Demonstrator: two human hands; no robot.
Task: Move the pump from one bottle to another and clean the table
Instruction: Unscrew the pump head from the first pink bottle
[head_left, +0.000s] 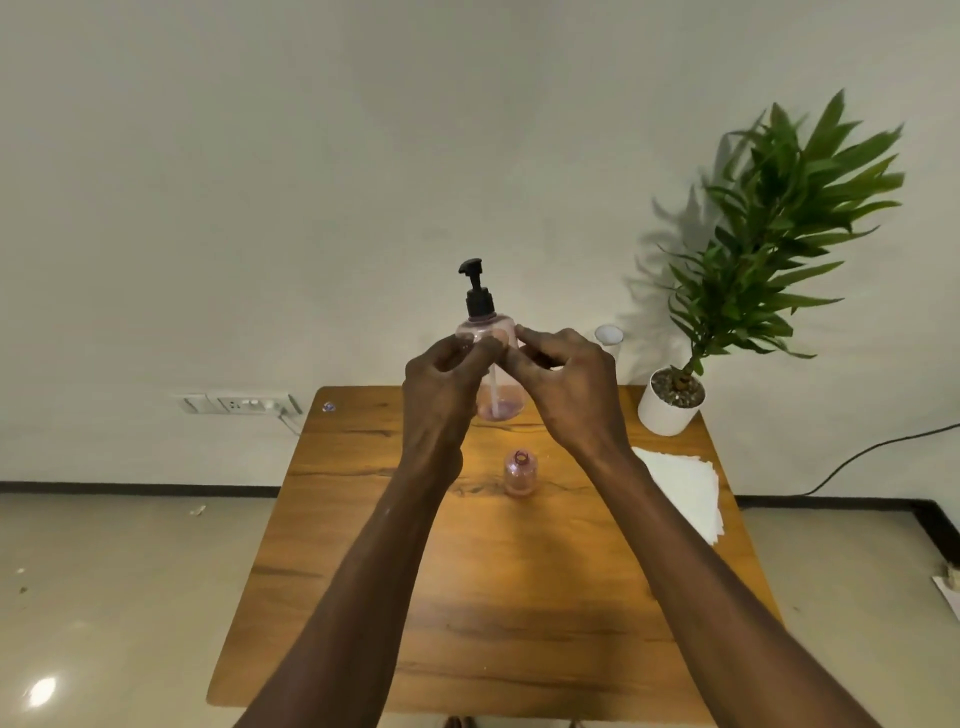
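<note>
I hold a clear pink bottle upright above the far part of the wooden table. A black pump sits on its neck, and its tube runs down inside to a little pink liquid at the bottom. My left hand grips the bottle's left side. My right hand pinches the bottle's shoulder from the right. A second, smaller pink bottle stands on the table below my hands, its neck uncovered with no pump on it.
A stack of white paper napkins lies at the table's right edge. A potted plant in a white pot stands on the far right corner, with a clear cup beside it. A small shiny item lies at the far left corner.
</note>
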